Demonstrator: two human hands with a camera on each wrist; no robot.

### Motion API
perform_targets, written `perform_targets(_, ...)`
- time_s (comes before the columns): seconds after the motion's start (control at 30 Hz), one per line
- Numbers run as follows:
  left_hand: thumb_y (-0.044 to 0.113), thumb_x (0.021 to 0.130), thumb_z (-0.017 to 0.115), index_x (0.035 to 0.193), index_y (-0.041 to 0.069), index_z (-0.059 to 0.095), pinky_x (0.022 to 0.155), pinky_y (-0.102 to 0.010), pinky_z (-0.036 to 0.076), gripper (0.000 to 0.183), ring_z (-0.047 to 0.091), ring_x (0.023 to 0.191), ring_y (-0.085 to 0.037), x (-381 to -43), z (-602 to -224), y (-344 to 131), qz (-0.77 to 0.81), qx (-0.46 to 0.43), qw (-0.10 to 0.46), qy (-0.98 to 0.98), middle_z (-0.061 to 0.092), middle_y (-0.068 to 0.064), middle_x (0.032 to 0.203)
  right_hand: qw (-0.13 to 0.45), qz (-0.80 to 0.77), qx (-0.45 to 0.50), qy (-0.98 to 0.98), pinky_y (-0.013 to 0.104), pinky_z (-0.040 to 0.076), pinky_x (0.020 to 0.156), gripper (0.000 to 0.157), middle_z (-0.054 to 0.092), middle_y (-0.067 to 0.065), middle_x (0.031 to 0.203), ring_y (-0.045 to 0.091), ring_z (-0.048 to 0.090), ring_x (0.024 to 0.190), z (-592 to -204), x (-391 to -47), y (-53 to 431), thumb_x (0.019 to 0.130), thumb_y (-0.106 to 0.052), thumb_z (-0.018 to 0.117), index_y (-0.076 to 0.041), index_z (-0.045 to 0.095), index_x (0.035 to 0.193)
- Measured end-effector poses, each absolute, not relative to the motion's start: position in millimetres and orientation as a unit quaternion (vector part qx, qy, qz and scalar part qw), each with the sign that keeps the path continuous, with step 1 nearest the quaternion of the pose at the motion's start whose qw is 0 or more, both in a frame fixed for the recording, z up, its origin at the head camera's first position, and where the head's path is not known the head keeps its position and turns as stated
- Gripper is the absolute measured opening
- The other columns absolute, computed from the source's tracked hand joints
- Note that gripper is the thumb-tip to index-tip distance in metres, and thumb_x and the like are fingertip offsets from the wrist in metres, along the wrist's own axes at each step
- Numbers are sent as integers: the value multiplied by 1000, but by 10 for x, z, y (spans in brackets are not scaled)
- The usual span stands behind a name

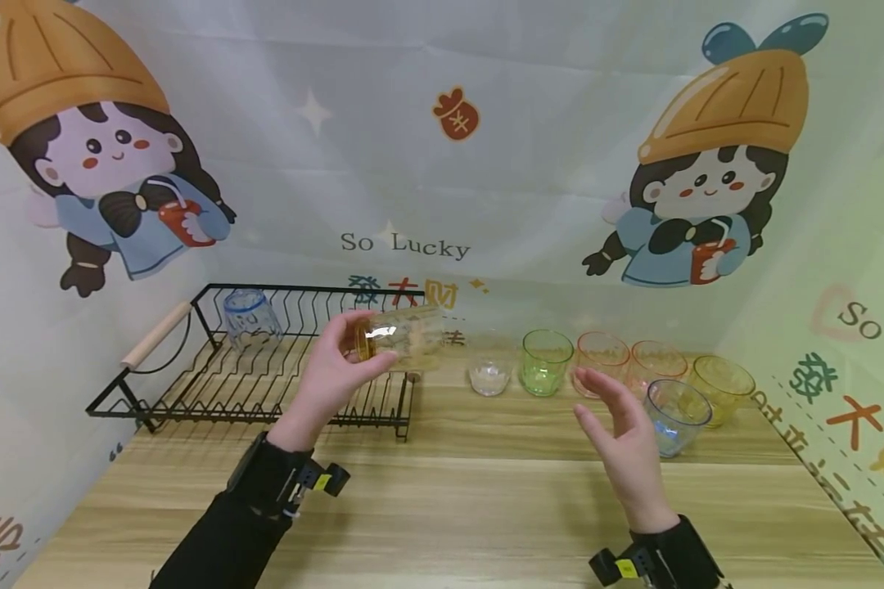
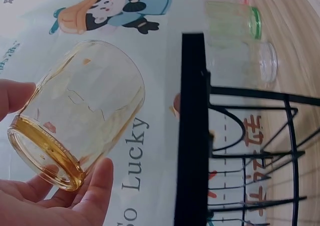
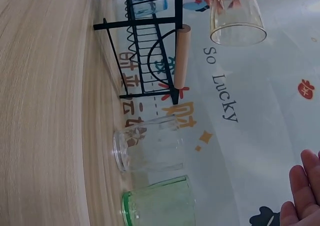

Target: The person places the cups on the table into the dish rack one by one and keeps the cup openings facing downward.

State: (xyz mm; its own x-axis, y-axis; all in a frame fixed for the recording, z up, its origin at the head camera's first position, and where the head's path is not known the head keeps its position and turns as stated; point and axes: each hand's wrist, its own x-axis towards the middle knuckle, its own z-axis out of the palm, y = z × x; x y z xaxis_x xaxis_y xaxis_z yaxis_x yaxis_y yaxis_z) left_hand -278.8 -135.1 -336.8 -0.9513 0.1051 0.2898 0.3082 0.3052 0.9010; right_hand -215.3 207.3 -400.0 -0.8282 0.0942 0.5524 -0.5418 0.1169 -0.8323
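My left hand (image 1: 342,364) grips a yellow-tinted drinking glass (image 1: 405,337) by its amber base, above the right part of the black dish rack (image 1: 368,421). In the left wrist view this glass (image 2: 95,100) is tilted, with thumb and fingers around its base end. My right hand (image 1: 622,442) holds nothing; its fingers are apart and slightly bent, in front of the row of glasses and just left of a blue glass (image 1: 676,417). A blue glass (image 1: 250,321) stands in the rack's left part.
Along the table's back right stand a clear glass (image 1: 489,376), a green glass (image 1: 547,364), two pink glasses (image 1: 602,360) (image 1: 657,364) and a yellow glass (image 1: 722,388). The rack has a wooden handle (image 1: 158,334). A printed cloth (image 1: 530,164) hangs behind.
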Motion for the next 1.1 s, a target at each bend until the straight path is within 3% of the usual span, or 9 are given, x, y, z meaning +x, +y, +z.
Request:
perform_targets(0.37, 31, 80, 75, 140, 12, 39, 97, -43, 46, 72, 46, 118, -28, -2837, -3358, -1528, -549, -104, 83, -825, 46, -13, 131, 245, 628, 131, -727, 13, 37, 102, 43, 58, 1, 130, 4, 48, 121, -4018, -2169, 2128, 89, 3, 59, 3, 49, 130)
perform_targets(0.6, 37, 80, 74, 143, 15, 36, 98, -48, 44, 77, 44, 122, -30, -2873, -3303, -1620, -519, -87, 82, -847, 44, -12, 134, 254, 607, 122, -744, 12, 34, 104, 43, 56, 13, 131, 3, 49, 120, -4032, -2166, 2197, 88, 5, 60, 3, 50, 130)
perform_targets(1.1, 40, 80, 72, 143, 14, 34, 99, -49, 45, 79, 43, 124, -34, -3003, -3281, -1768, -474, -61, 69, -875, 43, -14, 137, 246, 568, 99, -779, 8, 28, 105, 44, 56, 11, 133, -3, 47, 119, -4080, -2160, 2353, 87, 0, 63, -1, 51, 130)
